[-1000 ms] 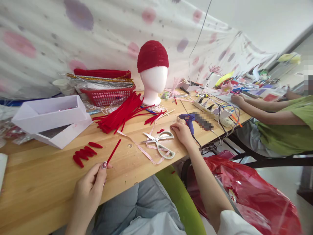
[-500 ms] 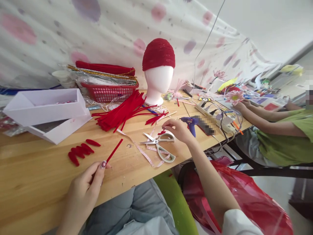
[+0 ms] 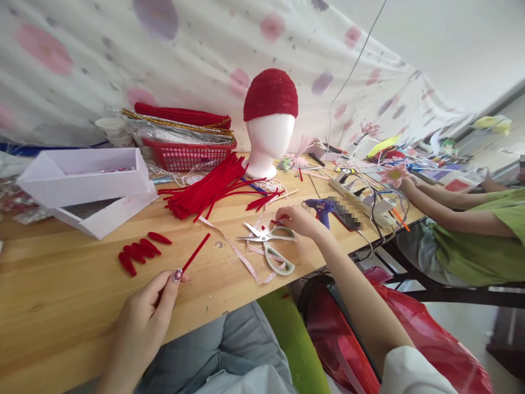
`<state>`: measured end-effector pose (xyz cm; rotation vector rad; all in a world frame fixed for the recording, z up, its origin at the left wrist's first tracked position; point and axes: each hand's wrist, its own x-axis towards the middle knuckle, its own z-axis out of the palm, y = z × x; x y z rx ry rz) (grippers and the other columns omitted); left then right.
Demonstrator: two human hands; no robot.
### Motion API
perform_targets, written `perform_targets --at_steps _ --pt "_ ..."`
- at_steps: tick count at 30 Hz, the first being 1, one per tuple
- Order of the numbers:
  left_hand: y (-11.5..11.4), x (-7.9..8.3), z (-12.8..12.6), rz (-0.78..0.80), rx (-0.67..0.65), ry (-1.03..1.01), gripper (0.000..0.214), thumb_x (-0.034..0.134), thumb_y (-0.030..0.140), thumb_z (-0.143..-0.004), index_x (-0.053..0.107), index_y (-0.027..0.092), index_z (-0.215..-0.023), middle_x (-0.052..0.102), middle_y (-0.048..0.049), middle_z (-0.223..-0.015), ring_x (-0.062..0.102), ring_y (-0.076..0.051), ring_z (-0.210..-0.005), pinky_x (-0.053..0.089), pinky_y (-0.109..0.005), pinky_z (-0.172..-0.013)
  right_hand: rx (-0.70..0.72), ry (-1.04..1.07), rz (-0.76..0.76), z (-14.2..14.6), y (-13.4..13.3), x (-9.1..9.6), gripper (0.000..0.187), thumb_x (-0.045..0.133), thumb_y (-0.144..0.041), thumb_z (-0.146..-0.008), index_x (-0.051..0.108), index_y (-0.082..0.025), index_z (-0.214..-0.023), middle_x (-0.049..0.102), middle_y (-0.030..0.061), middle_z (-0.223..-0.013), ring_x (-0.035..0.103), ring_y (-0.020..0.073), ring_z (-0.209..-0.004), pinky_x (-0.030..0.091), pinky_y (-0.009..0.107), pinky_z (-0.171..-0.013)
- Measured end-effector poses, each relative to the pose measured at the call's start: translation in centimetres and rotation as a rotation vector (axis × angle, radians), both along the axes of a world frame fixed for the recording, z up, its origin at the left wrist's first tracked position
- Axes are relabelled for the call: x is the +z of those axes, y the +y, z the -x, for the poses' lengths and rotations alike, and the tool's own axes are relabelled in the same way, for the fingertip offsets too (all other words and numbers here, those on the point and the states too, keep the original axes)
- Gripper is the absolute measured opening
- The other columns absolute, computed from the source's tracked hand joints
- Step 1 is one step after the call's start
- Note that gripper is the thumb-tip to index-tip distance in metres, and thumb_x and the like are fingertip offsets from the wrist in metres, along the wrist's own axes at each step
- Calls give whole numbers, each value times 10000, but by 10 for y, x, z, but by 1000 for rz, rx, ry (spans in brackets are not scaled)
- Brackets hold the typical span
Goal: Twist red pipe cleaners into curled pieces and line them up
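Note:
My left hand (image 3: pixel 150 306), low over the table's front edge, pinches a short red pipe cleaner (image 3: pixel 197 253) that points up and away. My right hand (image 3: pixel 301 221) rests on the table just beyond the scissors, its fingertips closed at some short red pipe cleaner pieces (image 3: pixel 263 227). The scissors (image 3: pixel 264 238) lie with blades apart on a pink measuring tape (image 3: pixel 235 251). Several red fuzzy petal shapes (image 3: pixel 127 264) lie in a row to the left. A big bundle of red pipe cleaners (image 3: pixel 197 197) spreads out behind.
A white foam head (image 3: pixel 268 139) wearing a red wrapped cap (image 3: pixel 270 96) stands at the back. Left of it are a red basket (image 3: pixel 188 157) and white box (image 3: pixel 86 175). A blue glue gun (image 3: pixel 322 208) and power strip (image 3: pixel 369 205) lie right. Farther right, a co-worker's hands hold a pink flower (image 3: pixel 392 174).
My right hand has lowered, its fingertips closing down at the small red pieces. My left hand still holds the pipe cleaner. The whole view has shifted slightly.

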<state>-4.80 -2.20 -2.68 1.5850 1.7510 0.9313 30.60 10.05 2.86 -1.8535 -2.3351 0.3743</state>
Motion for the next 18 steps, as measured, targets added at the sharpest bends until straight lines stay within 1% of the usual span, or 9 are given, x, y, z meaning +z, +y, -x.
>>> perform_targets --at_steps 3,6,8,11,13,15,18 --pt "1 -2 0 -11 -2 -9 451 435 599 -866 699 235 -895 461 41 -498 446 -154 -441 346 -236 -430 3 9 12 8 -1 3 208 546 -48 -830 712 -170 -862 740 36 -862 639 154 -761 429 217 -666" --pt "0 -1 -1 -19 -11 -26 443 449 603 -854 696 236 -873 466 37 -497 464 -163 -463 365 -235 -449 28 22 15 25 -4 6 190 546 -96 -860 705 -176 -929 740 25 -902 648 142 -791 428 198 -674" --pt "-1 3 -3 -12 5 -35 429 448 591 -856 690 237 -869 462 37 -507 463 -163 -474 364 -235 -458 27 5 16 36 -6 6 176 570 -126 -853 712 -173 -947 741 38 -895 650 158 -792 419 209 -669" --pt "-3 9 -7 1 32 -50 411 445 569 -858 683 233 -863 460 37 -519 458 -161 -483 362 -236 -467 22 -40 32 47 -7 4 185 587 -117 -818 744 -165 -902 744 66 -857 645 188 -764 399 236 -650" --pt "-2 10 -7 4 29 -45 410 449 565 -851 682 228 -859 450 39 -514 448 -159 -472 357 -237 -457 30 -51 40 50 -6 3 217 576 -87 -796 759 -171 -875 747 67 -857 644 193 -769 399 239 -657" --pt "0 8 -5 7 0 -28 419 451 571 -844 684 223 -856 455 38 -507 452 -160 -464 358 -239 -448 41 -45 41 49 -4 2 237 578 -63 -768 766 -176 -856 751 57 -846 646 190 -774 408 236 -672" --pt "3 1 0 -5 -18 -20 441 439 585 -846 688 221 -855 463 36 -498 478 -165 -469 371 -238 -449 48 -9 22 46 -3 9 227 587 -57 -758 763 -172 -843 757 44 -838 655 178 -769 432 230 -685"
